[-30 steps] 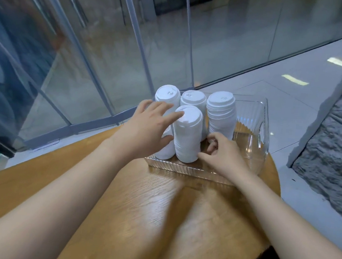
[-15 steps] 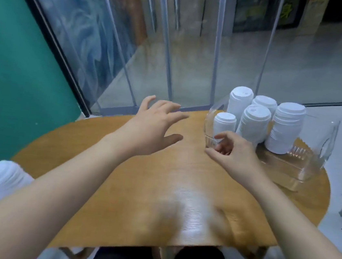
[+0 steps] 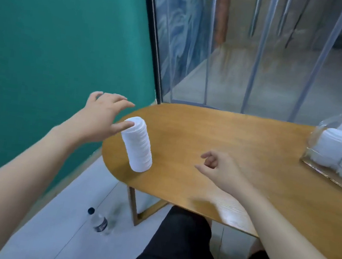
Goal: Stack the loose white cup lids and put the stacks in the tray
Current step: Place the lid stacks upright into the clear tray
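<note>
Left hand [image 3: 103, 117] is spread wide above the left end of the wooden table [image 3: 226, 157], fingers straight and apart; the thumb tip is touching or nearly touching the top of the lone stack of white lids [image 3: 137, 144] — I cannot tell which. The hand holds nothing.

Going from large to small: the green wall [image 3: 57, 52] fills the left side and the glass partition [image 3: 259, 54] stands behind the table. The table has a rounded left end, and its near edge runs toward the person's lap, where black shorts [image 3: 184, 248] show. Between the lone stack and the tray [image 3: 330, 179] a wide bare part of the tabletop lies open.

The tray is clear plastic and sits at the far right, partly cut by the picture's border. In it stand several lid stacks [image 3: 332, 147], upright and close together.

The lone stack stands on the table near the rounded left edge, well apart from the tray. Its long axis is roughly vertical, and it appears to lean with the top toward the left hand — the wide lens may add to this.

Right hand [image 3: 220, 171] hovers over the middle of the table, fingers loosely curled, holding nothing.

On the floor beside the table leg [image 3: 133, 206] a small water bottle [image 3: 97, 221] stands, with a dark cap.
</note>
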Tool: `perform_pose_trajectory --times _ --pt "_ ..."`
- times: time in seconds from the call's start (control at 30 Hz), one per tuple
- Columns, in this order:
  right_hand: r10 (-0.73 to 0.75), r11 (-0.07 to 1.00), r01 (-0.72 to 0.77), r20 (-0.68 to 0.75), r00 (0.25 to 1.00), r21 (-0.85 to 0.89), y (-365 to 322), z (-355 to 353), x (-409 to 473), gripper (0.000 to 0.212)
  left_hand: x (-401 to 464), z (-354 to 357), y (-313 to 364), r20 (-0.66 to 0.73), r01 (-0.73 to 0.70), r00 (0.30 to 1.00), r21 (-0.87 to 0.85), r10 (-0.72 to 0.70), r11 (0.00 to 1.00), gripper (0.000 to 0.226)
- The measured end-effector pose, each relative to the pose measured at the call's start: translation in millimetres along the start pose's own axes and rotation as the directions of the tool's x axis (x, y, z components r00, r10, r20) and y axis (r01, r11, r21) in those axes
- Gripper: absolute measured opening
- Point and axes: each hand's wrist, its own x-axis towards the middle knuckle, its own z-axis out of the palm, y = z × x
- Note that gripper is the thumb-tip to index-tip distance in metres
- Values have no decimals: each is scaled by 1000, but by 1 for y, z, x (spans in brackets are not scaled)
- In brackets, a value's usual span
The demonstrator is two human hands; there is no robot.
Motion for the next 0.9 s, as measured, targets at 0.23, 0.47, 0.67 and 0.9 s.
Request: perform_pose_trajectory --times 0.23,0.47,0.67,0.9 --pt "47 999 -50 142 989 19 -30 100 32 41 -14 40 -33 70 22 997 -85 -16 996 67" --pt "89 996 -85 117 989 -34 -32 150 57 75 -7 82 -46 68 47 997 -234 -32 971 84" --pt "86 996 -84 66 994 -25 -28 184 69 108 9 98 -41 90 67 995 -394 -35 917 89" --pt "5 984 -9 -26 1000 -177 -22 211 90 96 23 109 -39 117 53 993 -415 -4 908 92"
